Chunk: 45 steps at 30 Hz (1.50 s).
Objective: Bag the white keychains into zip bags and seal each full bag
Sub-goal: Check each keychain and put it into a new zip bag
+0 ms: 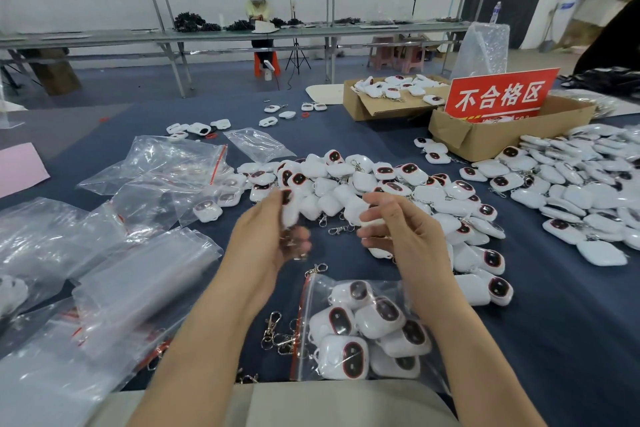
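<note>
L grip, R grip: bare | forearms bare | lap: pale beige garment

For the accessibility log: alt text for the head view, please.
The left hand and right hand each hold a white keychain over a blue table; a part-filled zip bag lies nearer, a keychain pile beyond.

Glossy white plastic keychains, shiny metal clasps, clear crinkly plastic zip bags, matt cardboard boxes.
</note>
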Tool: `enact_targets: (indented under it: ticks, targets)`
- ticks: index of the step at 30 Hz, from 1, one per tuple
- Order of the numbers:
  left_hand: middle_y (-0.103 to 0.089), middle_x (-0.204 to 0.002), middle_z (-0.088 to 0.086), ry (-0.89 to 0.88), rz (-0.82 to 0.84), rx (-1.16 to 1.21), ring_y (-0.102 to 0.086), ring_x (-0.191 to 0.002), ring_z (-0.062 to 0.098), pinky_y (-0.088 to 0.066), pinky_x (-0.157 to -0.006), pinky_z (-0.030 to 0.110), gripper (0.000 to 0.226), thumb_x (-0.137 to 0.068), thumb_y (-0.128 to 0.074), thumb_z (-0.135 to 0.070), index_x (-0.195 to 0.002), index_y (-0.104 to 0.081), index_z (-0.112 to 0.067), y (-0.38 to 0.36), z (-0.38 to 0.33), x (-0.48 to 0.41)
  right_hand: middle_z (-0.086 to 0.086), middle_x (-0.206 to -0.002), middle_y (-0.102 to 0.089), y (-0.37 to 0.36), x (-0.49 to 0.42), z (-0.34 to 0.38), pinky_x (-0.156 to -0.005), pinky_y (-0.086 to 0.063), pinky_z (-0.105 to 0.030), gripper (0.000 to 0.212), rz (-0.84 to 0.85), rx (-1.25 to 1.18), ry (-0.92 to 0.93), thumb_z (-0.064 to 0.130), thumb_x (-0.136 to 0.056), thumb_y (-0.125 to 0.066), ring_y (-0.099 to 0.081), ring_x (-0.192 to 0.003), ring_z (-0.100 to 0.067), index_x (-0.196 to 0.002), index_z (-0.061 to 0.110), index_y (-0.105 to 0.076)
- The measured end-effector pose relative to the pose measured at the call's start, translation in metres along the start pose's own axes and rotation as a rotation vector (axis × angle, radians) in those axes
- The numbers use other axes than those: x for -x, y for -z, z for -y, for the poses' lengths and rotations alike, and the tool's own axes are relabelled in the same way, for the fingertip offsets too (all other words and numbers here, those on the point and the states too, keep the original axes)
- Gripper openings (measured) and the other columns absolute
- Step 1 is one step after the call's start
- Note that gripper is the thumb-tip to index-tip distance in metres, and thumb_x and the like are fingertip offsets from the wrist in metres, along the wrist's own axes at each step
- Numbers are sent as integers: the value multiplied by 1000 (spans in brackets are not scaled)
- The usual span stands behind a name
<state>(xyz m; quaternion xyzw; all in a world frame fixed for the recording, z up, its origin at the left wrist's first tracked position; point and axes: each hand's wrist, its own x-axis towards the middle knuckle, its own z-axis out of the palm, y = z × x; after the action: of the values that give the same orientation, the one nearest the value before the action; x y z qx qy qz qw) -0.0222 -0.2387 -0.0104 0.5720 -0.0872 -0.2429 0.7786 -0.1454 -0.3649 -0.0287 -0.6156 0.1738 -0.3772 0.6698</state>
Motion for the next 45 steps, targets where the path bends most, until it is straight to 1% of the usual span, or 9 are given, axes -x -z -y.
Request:
enact_targets:
  ticks: [3, 6, 10, 14, 17, 23, 27, 35, 45]
  targets:
    - [-48, -59, -4, 239, 1, 173, -31, -34, 3, -28, -30, 16, 29, -106, -49, -28, -94, -67, -10, 21, -9, -7, 1, -83, -73, 5, -3, 1, -68, -60, -26, 31, -65, -15, -32, 26, -107, -48, -69, -70, -14, -97, 26, -77]
    - [-48, -63, -3, 283, 13, 135, -26, -35, 2, -23, -30, 15, 27, -106, -49, -26, -96, -67, -8, 36, -10, -10, -1, -86, -73, 8, -5, 0, -70, -61, -28, 31, -103, -22, -61, 29, -107, -47, -69, -71, -15, -101, 24, -77]
    - [-49, -66, 2, 162, 44, -276, -39, -45, 8, -32, -38, 18, 25, -105, -54, -22, -88, -66, -9, 47, -12, -8, 0, -86, -75, 11, -6, -1, -66, -60, -25, 30, -142, -16, -87, 31, -107, -47, -70, -70, -14, -103, 23, -75]
    - [-53, -58, 2, 88, 315, -825, -46, -47, 13, -39, -44, 20, 18, -102, -59, -22, -98, -76, -15, 62, -26, 2, 3, -83, -75, 12, -6, -2, -63, -58, -22, 29, -159, -14, -103, 29, -107, -47, -70, -69, -13, -103, 22, -74]
    - [-54, -51, -2, 163, 447, -977, -48, -42, 9, -44, -43, 19, 13, -98, -65, -22, -99, -74, -13, 63, -30, 7, 3, -83, -74, 12, -7, -4, -63, -58, -22, 28, -137, -10, -115, 27, -107, -47, -69, -70, -14, -103, 22, -74]
    - [-57, -56, 0, 299, 564, -1049, -52, -48, 15, -49, -50, 22, 12, -98, -67, -26, -97, -75, -17, 61, -23, 10, 2, -86, -76, 7, -6, -9, -64, -57, -20, 25, 26, 94, -146, 24, -106, -50, -69, -71, -11, -102, 21, -74]
    - [-58, -68, 7, 305, 553, -1099, -53, -66, 25, -52, -51, 26, 11, -99, -66, -25, -97, -75, -20, 65, -22, 6, 5, -93, -77, 6, -5, -14, -71, -58, -20, 23, 178, 244, -144, 21, -105, -50, -69, -78, -9, -103, 28, -72]
    - [-66, -71, -7, 294, 631, -889, -56, -61, 7, -52, -53, 23, 16, -101, -61, -19, -102, -78, -18, 60, -20, 10, 16, -95, -75, 2, 0, -23, -79, -50, -20, 22, 319, 463, -119, 28, -103, -51, -69, -84, -1, -104, 39, -69]
    - [-65, -82, 7, 258, 577, -870, -60, -66, 12, -55, -63, 23, 21, -103, -58, -19, -107, -72, -5, 41, -8, 9, 13, -89, -77, 3, 0, -22, -77, -53, -15, 22, 364, 466, -102, 24, -105, -50, -69, -82, -3, -104, 39, -68]
